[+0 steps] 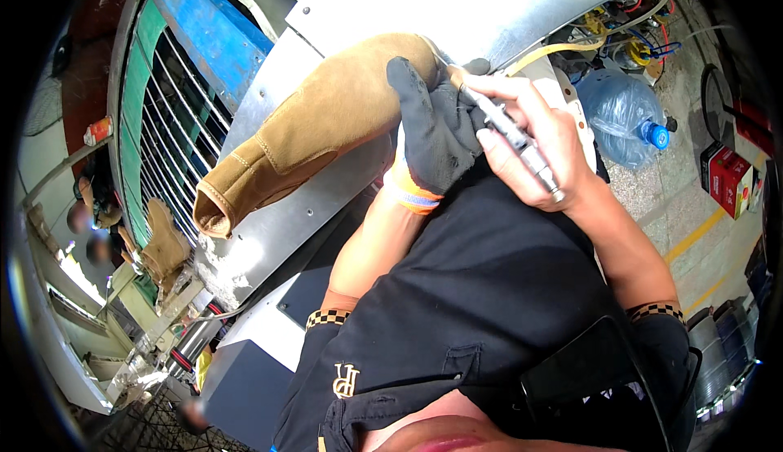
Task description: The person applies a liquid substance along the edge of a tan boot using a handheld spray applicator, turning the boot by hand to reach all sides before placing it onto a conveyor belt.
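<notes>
A tan suede boot [326,105] lies slantwise over the metal worktop, its shaft opening toward the lower left and its foot end at the upper middle. My left hand [440,130], in a grey and black work glove with an orange cuff, is closed around the foot end of the boot. Bare, my right hand [542,138] grips a silver pen-shaped tool [522,144] with a brownish tip. That tip is right at the boot's foot end, beside my gloved fingers. Whether it touches the boot I cannot tell, since the glove hides part of that spot.
The shiny metal worktop [391,4] runs beneath the boot. To the left are a wire rack [175,101], a blue panel [208,24] and another tan boot [165,240]. A large water bottle [620,114], a yellowish strip [555,51] and a red box [726,176] are at the right.
</notes>
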